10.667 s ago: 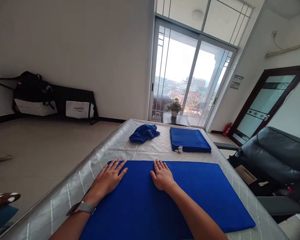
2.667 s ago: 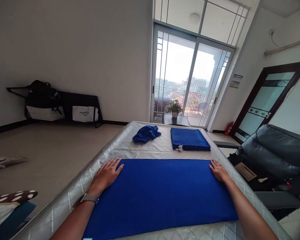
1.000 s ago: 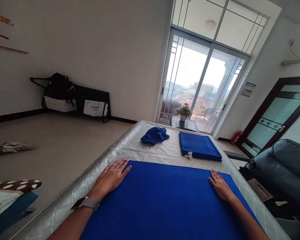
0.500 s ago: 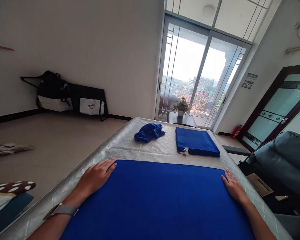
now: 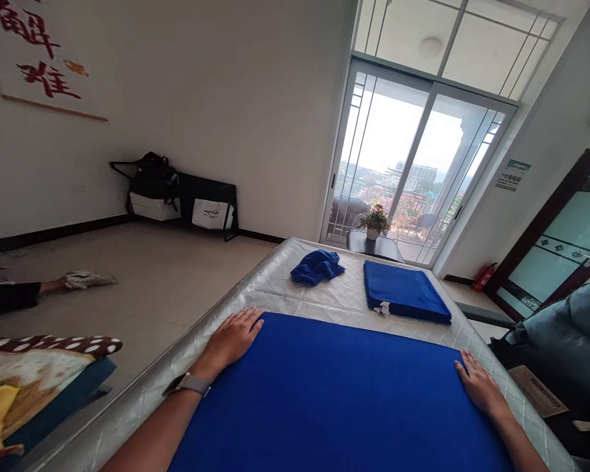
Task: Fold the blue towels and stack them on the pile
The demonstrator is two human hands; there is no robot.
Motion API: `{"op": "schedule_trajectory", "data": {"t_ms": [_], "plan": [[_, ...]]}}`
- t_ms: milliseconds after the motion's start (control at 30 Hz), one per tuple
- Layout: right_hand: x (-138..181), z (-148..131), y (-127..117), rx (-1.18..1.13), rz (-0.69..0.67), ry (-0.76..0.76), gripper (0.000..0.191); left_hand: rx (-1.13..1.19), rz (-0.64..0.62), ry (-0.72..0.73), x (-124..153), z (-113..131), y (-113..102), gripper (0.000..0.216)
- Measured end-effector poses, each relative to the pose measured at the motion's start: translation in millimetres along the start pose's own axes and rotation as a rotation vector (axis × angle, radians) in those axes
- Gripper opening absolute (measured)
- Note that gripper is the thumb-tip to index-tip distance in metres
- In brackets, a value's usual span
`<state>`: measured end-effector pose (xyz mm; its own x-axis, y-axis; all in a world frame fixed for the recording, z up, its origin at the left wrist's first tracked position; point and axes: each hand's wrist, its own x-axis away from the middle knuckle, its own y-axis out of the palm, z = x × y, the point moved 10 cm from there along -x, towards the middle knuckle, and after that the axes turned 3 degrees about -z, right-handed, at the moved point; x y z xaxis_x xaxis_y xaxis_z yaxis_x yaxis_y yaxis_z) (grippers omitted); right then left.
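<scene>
A large blue cloth point(image 5: 344, 393) lies flat and smooth on a pale quilted mattress point(image 5: 270, 292). My left hand point(image 5: 233, 337) rests on its far left corner, fingers stretched forward and thumb on the cloth. At the far right corner lies my right hand point(image 5: 479, 380), flat along the edge with its fingers out. Beyond the cloth sits a crumpled blue cloth point(image 5: 317, 267). To its right is a neat stack of folded blue cloths point(image 5: 406, 290), with white tags point(image 5: 383, 308) sticking out at its near left corner.
A potted plant point(image 5: 373, 223) stands on a dark chair point(image 5: 373, 246) by the glass sliding door point(image 5: 393, 151). On the right is a dark leather seat point(image 5: 570, 328). At left are patterned bedding point(image 5: 44, 373) and another person's shoe point(image 5: 88, 280). A black bench point(image 5: 206, 187) holds a backpack.
The view has swung left, so the room appears shifted right and more of the left side shows. Both hands stay at the cloth's far corners, and the cloth lies as before.
</scene>
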<state>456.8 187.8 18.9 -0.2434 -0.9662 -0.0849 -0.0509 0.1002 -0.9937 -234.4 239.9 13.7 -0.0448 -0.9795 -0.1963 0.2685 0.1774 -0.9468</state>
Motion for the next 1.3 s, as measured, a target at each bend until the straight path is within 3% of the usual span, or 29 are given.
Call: {"op": "schedule_trajectory", "data": {"t_ms": [167,300,400,567,700,767,867,1300], "plan": [[29.9,-79.6,-43.6,0.013,0.069,-0.133,0.029,-0.003,0.013,0.012,1.3,0.0,1.5,0.055],[31.6,-167.8,-44.7,0.015,0.078,-0.228,0.035,-0.007,0.021,0.006,0.6,-1.1,4.1,0.055],[45.1,-268.5,-31.0,-0.007,0.031,-0.392,0.049,-0.005,0.043,-0.002,0.5,-1.8,4.1,0.054],[97.9,-457.9,-18.8,-0.193,-0.127,-0.776,0.057,-0.043,0.109,0.027,1.0,-0.8,3.3,0.050],[112.4,-551.0,-15.7,-0.301,-0.134,-0.867,0.058,-0.079,0.120,0.071,1.6,-1.3,4.9,0.048],[111.8,-574.4,-6.5,-0.324,-0.140,-0.867,0.058,-0.092,0.105,0.094,2.1,-1.6,6.4,0.048],[110.4,-585.7,6.7,-0.340,-0.133,-0.861,0.057,-0.113,0.087,0.105,2.5,-0.8,7.4,0.051],[110.8,-575.6,15.9,-0.348,-0.156,-0.865,0.062,-0.193,0.035,0.111,-1.8,-3.2,16.6,0.055]]}}
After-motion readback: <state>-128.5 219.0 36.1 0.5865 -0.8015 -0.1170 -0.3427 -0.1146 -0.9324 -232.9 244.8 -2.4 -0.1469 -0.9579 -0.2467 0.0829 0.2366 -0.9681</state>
